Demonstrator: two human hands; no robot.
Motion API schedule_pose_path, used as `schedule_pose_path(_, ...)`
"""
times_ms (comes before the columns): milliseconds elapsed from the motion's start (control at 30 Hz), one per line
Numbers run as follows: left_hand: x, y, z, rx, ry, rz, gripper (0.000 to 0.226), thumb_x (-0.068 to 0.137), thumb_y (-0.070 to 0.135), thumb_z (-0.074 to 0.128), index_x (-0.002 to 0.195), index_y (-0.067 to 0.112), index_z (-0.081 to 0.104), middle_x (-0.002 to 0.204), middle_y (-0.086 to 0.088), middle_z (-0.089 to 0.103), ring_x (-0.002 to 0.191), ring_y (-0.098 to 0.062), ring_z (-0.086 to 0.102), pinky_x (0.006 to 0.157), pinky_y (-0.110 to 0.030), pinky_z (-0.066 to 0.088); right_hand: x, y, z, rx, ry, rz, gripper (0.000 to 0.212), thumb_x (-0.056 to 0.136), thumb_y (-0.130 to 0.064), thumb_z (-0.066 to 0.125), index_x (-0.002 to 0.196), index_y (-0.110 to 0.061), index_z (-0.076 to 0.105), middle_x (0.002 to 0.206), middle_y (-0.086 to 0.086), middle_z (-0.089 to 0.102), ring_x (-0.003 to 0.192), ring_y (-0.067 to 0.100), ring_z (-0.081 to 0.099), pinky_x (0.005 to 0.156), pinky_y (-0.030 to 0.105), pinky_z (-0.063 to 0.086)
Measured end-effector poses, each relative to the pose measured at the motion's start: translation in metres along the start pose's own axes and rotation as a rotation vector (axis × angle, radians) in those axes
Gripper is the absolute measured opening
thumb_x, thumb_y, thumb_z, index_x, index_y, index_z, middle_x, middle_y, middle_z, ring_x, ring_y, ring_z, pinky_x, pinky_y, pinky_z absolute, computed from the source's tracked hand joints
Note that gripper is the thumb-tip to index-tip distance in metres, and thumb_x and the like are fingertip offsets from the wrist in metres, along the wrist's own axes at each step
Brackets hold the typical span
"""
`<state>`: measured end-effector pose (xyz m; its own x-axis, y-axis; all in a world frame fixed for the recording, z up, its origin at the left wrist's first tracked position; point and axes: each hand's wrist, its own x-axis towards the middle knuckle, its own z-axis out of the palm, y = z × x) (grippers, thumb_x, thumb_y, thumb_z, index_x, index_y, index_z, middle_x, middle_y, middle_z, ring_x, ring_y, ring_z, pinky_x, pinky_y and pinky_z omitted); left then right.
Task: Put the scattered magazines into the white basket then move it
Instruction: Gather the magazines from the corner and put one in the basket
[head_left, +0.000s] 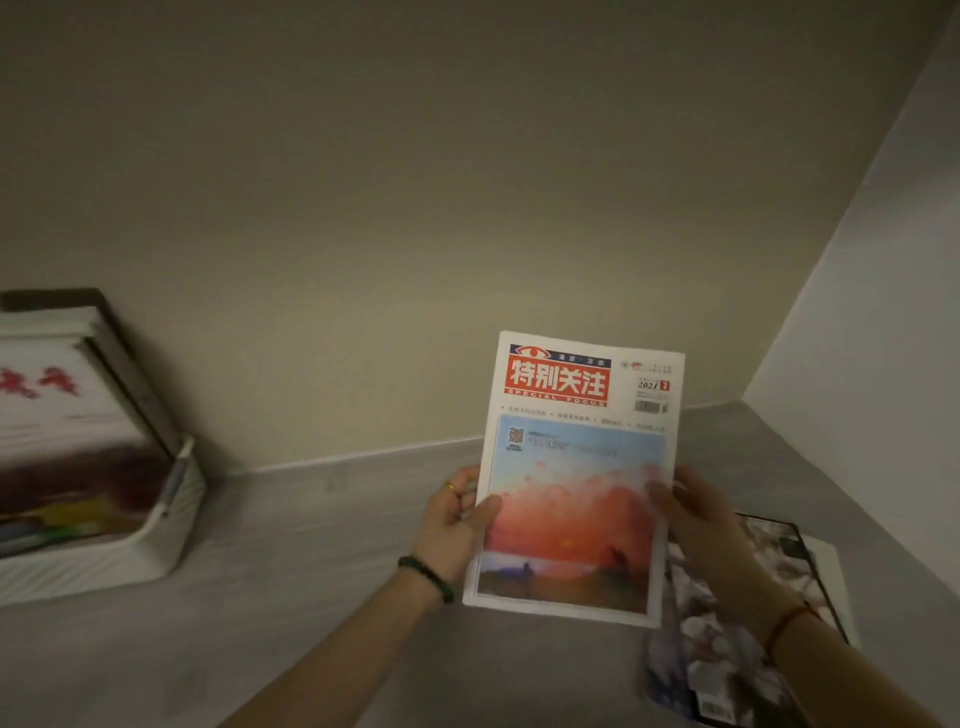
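A white magazine (574, 467) with a red title block and a sunset picture is held upright above the grey table. My left hand (454, 525) grips its left edge, thumb on the cover. At the magazine's right edge is my right hand (696, 512), blurred, fingers on the cover. The white basket (156, 545) stands at the far left against the wall, with several magazines (62, 415) upright in it. Another magazine (737, 623) with a dark floral cover lies flat on the table under my right forearm.
The grey table (322, 561) runs into a corner where a beige back wall (415, 208) meets a paler right wall (883, 312). A white sheet (826, 577) shows under the floral magazine.
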<state>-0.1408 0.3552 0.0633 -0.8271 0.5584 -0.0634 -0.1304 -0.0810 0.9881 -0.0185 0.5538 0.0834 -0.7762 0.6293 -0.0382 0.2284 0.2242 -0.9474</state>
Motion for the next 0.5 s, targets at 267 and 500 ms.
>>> schedule_pose_path(267, -0.047, 0.070, -0.240, 0.282, 0.375, 0.122, 0.016, 0.086, 0.014, 0.055, 0.077, 0.026, 0.060, 0.080, 0.006, 0.065, 0.076, -0.010, 0.062, 0.069, -0.025, 0.054, -0.003, -0.115, 0.216, -0.054, -0.169, -0.245, 0.018, 0.077, 0.004, 0.064, 0.088, -0.009, 0.069, 0.086, 0.005, 0.066, 0.074, 0.026, 0.063, 0.062, 0.032, 0.057)
schedule_pose_path(500, -0.070, 0.124, -0.413, 0.319, 0.718, 0.142, 0.010, 0.081, 0.015, 0.061, 0.081, 0.025, 0.059, 0.081, 0.007, 0.062, 0.076, -0.013, 0.060, 0.072, -0.030, 0.049, -0.018, -0.194, 0.398, -0.026, -0.203, -0.404, 0.018, 0.076, -0.002, 0.065, 0.093, -0.001, 0.070, 0.080, 0.004, 0.065, 0.073, 0.019, 0.060, 0.071, 0.032, 0.053)
